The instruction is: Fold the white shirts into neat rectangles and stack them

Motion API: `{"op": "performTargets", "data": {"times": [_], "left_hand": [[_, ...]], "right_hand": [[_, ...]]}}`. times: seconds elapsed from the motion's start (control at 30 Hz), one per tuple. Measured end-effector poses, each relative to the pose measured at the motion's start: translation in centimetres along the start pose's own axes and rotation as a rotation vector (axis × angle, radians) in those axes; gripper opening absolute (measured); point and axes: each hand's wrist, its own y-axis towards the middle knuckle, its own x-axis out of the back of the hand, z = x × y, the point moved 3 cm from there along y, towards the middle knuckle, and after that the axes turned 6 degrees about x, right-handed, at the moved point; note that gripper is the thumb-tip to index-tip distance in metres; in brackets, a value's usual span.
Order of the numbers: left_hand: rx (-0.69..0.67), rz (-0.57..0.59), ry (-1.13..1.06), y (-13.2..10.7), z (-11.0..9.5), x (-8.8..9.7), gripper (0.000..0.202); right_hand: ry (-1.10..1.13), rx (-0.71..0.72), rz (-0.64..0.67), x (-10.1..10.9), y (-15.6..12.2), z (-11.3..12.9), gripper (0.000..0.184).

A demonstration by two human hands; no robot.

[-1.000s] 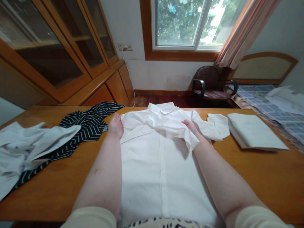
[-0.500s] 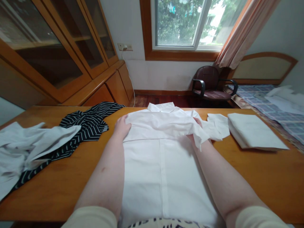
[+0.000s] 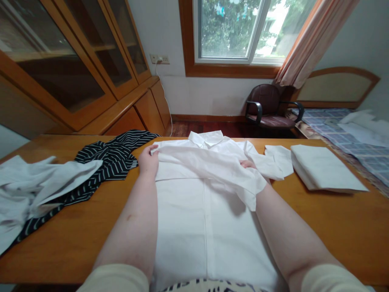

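A white shirt lies stretched out before me, its collar at the far edge of the table. One sleeve is drawn across the upper back of the shirt, its loose end draping over my right wrist. At the left shoulder fold, my left hand pinches the cloth between thumb and fingers. My right hand is closed on the sleeve, mostly hidden under the fabric, with only some fingers showing. The other sleeve sticks out to the right on the table.
On the wooden table, a folded white cloth item lies at right. A black-and-white striped garment and a crumpled white garment lie at left. Beyond stand a glass-door cabinet, an armchair and a bed.
My left hand has shifted slightly left and now pinches the shoulder edge. The sleeve is pulled flatter across the back, and its end hangs lower over my right wrist.
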Motion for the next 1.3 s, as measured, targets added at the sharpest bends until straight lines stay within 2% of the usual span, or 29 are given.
{"op": "performTargets", "data": {"times": [0.1,0.27,0.33,0.43,0.57,0.67,0.77,0.87,0.93,1.0,1.07,1.17,1.23,1.3], "left_hand": [[-0.007,-0.023,0.007,0.1,-0.1,0.3,0.037],[0.011,0.130,0.110,0.0,0.2,-0.9,0.058],[0.030,0.141,0.134,-0.1,0.4,-1.2,0.065],[0.006,0.078,0.165,-0.3,0.4,-1.1,0.067],[-0.064,-0.049,0.241,-1.2,-0.9,-0.5,0.047],[-0.190,-0.075,0.304,-2.5,-3.0,-0.4,0.023],[-0.305,0.061,0.357,-3.6,-5.3,-0.7,0.012],[-0.320,0.324,0.435,-4.4,-6.2,-0.6,0.013],[-0.357,0.492,0.491,-4.9,-5.7,0.1,0.015],[-0.429,0.606,0.516,-5.3,-4.4,1.2,0.025],[-0.464,0.660,0.509,-5.5,-2.4,2.3,0.044],[-0.436,0.718,0.488,-5.3,0.3,3.5,0.065],[-0.435,0.740,0.474,-4.8,1.2,3.9,0.061],[-0.464,0.731,0.471,-4.3,1.3,4.1,0.045]], "right_hand": [[0.016,-0.062,0.184,-2.0,-0.4,-0.5,0.015],[0.197,-0.088,0.558,-5.1,-1.4,-1.5,0.027],[0.242,-0.090,0.631,-5.6,-1.5,-1.8,0.028],[0.237,-0.119,0.674,-5.7,-1.2,-2.1,0.025],[0.209,-0.132,0.639,-5.7,-0.5,-1.7,0.021],[0.175,-0.061,0.549,-5.8,0.1,-1.0,0.015],[0.132,0.003,0.417,-5.6,0.5,-0.8,0.018],[0.130,-0.013,0.299,-5.5,0.7,-0.8,0.018],[0.162,-0.034,0.248,-5.4,0.9,-0.9,0.017],[0.191,-0.050,0.212,-5.5,1.0,-0.9,0.016],[0.201,-0.055,0.173,-5.5,1.3,-1.1,0.015],[0.189,-0.045,0.126,-5.6,1.7,-1.4,0.017],[0.180,-0.031,0.115,-5.7,1.8,-1.5,0.018],[0.171,-0.019,0.115,-5.7,1.8,-1.5,0.017]]}}
